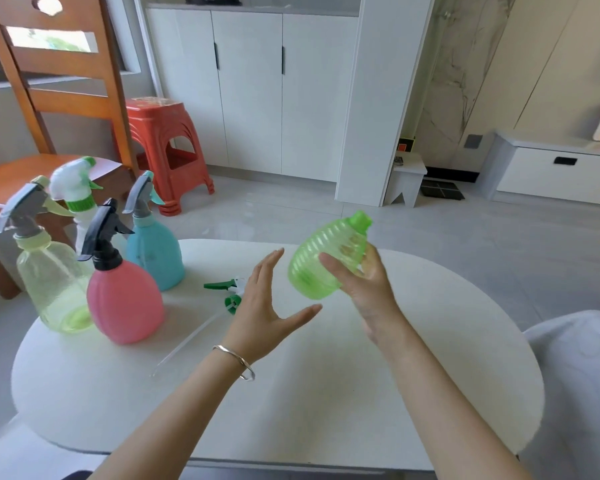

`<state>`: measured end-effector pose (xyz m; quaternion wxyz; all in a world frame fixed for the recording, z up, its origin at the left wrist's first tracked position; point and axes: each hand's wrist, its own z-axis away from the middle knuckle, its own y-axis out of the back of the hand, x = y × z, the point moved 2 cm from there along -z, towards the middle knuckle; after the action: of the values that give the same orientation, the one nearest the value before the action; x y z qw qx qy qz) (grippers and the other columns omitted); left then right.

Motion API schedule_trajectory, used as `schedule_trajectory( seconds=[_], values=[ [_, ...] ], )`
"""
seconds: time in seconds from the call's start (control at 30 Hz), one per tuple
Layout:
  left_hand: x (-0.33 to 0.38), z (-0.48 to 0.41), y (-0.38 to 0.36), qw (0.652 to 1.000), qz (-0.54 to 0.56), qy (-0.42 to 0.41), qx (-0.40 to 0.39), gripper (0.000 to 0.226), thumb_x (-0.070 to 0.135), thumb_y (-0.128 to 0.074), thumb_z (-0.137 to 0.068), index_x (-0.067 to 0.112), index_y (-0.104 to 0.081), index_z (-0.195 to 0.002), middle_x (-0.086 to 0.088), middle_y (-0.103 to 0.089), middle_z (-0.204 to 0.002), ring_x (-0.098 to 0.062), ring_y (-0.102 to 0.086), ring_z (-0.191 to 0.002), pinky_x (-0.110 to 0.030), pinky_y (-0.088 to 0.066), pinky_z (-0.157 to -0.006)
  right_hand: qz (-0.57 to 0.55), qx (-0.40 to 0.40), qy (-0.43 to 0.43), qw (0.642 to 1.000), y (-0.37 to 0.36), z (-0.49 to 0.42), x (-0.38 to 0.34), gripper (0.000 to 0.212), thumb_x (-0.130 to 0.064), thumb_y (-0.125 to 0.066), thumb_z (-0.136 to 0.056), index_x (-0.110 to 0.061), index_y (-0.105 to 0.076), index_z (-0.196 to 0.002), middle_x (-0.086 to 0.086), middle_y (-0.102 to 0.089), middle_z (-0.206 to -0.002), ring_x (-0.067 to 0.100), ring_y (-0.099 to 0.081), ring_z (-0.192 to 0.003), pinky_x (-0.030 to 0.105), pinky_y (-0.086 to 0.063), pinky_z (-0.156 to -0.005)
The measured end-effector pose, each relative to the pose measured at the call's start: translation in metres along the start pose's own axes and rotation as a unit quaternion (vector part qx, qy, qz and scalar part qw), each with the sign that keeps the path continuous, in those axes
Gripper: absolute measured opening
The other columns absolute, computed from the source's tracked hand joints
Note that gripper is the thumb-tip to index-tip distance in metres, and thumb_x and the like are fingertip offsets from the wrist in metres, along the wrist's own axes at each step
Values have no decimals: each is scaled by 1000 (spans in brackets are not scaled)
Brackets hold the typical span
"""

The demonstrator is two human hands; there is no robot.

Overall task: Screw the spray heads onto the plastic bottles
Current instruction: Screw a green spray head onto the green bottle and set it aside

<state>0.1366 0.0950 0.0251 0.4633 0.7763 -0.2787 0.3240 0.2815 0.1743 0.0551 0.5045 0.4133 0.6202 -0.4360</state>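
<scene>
My right hand (364,282) grips a ribbed green plastic bottle (321,258) above the white table (430,393), tilted with its open threaded neck up and to the right. My left hand (267,313) hovers just left of the bottle, fingers spread and holding nothing. A loose spray head (227,292), white with a green trigger and collar, lies on the table behind my left hand, its clear dip tube (187,341) running toward me. It is partly hidden by that hand.
Several bottles with spray heads fitted stand at the table's left: pink (123,299), blue (155,251), pale yellow (51,275) and a white one (78,202) behind. A wooden chair (49,98) and red stool (167,147) are beyond the table.
</scene>
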Motion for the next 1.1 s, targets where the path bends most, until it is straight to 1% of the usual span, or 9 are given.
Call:
schedule_trajectory(
  seconds=[0.1,0.17,0.27,0.43,0.57,0.7,0.77,0.97,1.1],
  values=[
    [-2,-2,20,999,47,5,11,95,54,-78,-61,30,-28,-138,12,-47,-136,-2,-46,-124,-27,-42,-102,-35,-79,-27,996,-33,13,-1,69,-40,-83,-58,-23,-56,-119,-5,-68,-113,8,-65,-105,37,-51,-95],
    [-5,-3,36,998,49,-1,25,83,45,-83,-60,30,-36,-127,17,-56,-117,3,-55,-106,-17,-48,-87,-32,-125,-25,991,-45,16,0,61,-38,-80,-67,-24,-55,-121,-8,-69,-114,6,-65,-106,34,-52,-94],
    [-10,-2,60,998,29,-3,55,77,39,-83,-62,27,-39,-124,25,-53,-110,15,-51,-100,1,-39,-77,-14,-157,-26,987,-54,15,5,56,-49,-67,-76,-26,-53,-126,-10,-64,-121,5,-61,-112,29,-51,-94],
    [-34,-3,109,988,65,68,125,73,33,-80,-68,21,-38,-127,26,-50,-105,25,-50,-91,7,-36,-70,89,-157,-57,982,-62,6,29,30,-41,-48,-94,-29,-59,-118,-14,-59,-121,8,-54,-119,27,-46,-97],
    [-45,-3,121,988,64,86,111,72,35,-80,-67,25,-38,-125,19,-52,-107,16,-51,-95,6,-37,-70,195,-194,-31,961,-76,3,53,27,-34,-44,-98,-27,-59,-119,-12,-54,-129,5,-46,-124,3,-33,-91],
    [-50,-2,115,988,66,83,110,70,33,-81,-68,26,-38,-123,25,-49,-105,29,-47,-90,6,-36,-70,253,-242,-29,936,-91,0,72,33,-33,-41,-99,-24,-53,-129,-8,-42,-140,1,-35,-128,8,-25,-100],
    [-53,-3,112,987,71,90,116,72,34,-81,-68,24,-38,-124,27,-48,-104,30,-47,-89,6,-36,-69,261,-263,-25,928,-99,0,77,34,-31,-39,-100,-25,-52,-131,-7,-38,-142,3,-33,-130,8,-24,-100],
    [-59,-10,110,983,78,101,129,75,37,-81,-67,21,-39,-127,27,-49,-104,30,-47,-87,7,-36,-67,369,-274,23,888,-117,-4,90,38,-35,-38,-100,-28,-48,-135,-5,-25,-155,12,-17,-142,28,-12,-115],
    [-62,-10,112,983,75,105,128,75,37,-80,-67,21,-38,-127,28,-48,-103,31,-46,-86,7,-36,-67,390,-273,61,877,-116,-5,93,32,-34,-41,-99,-24,-57,-125,-5,-34,-150,11,-25,-140,21,-18,-107]
  ],
)
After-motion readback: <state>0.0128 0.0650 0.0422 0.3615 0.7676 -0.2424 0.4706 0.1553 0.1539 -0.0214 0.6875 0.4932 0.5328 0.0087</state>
